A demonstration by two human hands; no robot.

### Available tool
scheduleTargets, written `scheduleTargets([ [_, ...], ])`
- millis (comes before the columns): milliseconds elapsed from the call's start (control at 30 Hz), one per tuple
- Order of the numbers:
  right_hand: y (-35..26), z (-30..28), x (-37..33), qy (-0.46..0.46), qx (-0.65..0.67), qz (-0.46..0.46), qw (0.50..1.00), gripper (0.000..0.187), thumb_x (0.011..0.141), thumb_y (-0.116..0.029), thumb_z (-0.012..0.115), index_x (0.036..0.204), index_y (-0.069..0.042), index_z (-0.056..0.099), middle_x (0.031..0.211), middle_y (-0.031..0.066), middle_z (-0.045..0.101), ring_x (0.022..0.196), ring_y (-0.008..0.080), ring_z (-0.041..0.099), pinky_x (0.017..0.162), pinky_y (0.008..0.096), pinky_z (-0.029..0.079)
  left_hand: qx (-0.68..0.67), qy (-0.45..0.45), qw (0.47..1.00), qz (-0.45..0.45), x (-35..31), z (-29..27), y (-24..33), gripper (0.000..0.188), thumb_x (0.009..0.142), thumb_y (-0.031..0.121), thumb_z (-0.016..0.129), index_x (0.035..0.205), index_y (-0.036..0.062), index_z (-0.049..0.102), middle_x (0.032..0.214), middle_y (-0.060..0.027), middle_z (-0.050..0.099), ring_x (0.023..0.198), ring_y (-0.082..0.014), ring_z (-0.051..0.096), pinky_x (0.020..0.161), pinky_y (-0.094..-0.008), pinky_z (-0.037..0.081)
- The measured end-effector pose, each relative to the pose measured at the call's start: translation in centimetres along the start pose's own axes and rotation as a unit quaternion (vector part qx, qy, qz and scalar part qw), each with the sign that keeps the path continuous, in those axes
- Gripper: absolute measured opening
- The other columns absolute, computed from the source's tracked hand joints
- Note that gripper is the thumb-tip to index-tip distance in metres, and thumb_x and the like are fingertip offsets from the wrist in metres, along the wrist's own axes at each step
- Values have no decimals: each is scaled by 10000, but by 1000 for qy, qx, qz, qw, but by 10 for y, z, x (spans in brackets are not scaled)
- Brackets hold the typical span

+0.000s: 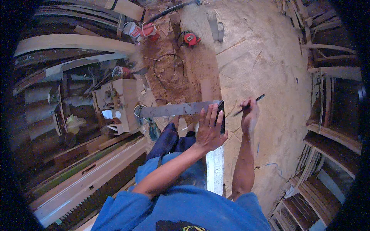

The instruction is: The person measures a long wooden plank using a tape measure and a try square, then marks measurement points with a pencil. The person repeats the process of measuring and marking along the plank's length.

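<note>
square pinned flat, pencil poised beside it

nearest in the frame, low centre, the person's blue shirt and two bare forearms rise from the lower edge. the left hand (210,131) lies spread, palm down, over the dark stock end of a metal square (181,109), pressing it onto a pale plank (214,169) that runs up the middle of the picture. the right hand (249,115), just right of it and apart from it, is closed around a dark pencil (249,104) whose tip points down toward the plank near the square's stock; whether the tip touches the wood cannot be told.

the square looks like thin steel: stiff, light, with a smooth blade likely to slide on dusty wood, so i judge the best hold is where the left hand already is, weight down on the thick stock, fingers clear of the marking edge. its long grey blade sticks out to the left of the hand, toward centre frame, over the person's knees. the pencil is slim and light, fit for a fingertip pinch near the point.

farther up, the floor (262,57) is covered in sawdust, with a red tape measure (190,38) at upper centre and a cluttered wooden box (115,104) at left.
</note>
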State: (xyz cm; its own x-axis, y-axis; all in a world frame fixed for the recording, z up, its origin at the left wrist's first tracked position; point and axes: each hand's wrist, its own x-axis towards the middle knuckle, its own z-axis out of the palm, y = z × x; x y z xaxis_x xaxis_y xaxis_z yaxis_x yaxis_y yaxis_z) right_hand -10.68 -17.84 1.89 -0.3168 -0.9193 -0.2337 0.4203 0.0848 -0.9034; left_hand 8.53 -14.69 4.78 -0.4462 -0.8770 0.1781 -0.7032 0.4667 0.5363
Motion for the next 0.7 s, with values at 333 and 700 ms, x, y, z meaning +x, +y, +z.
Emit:
scheduleTargets([
  [333, -43, 102, 16, -139, -425, -248, 859, 76, 906, -143, 744, 909, -67, 747, 863, 75, 735, 872, 257, 657, 830, 378, 483, 1, -34, 999, -15, 0, -1, 1, 852, 846, 384, 664, 1498, -52, 331, 1605, -307, 249, 1532, -451, 182, 1228, -632, 110],
  [700, -46, 104, 15, -147, -461, -293, 824, 114, 894, -186, 750, 864, -78, 730, 857, 71, 729, 827, 302, 632, 807, 405, 481, 12, -41, 999, -13, 0, -3, 2, 827, 811, 372, 682, 1454, -55, 385, 1583, -315, 290, 1515, -466, 220, 1219, -642, 146],
])
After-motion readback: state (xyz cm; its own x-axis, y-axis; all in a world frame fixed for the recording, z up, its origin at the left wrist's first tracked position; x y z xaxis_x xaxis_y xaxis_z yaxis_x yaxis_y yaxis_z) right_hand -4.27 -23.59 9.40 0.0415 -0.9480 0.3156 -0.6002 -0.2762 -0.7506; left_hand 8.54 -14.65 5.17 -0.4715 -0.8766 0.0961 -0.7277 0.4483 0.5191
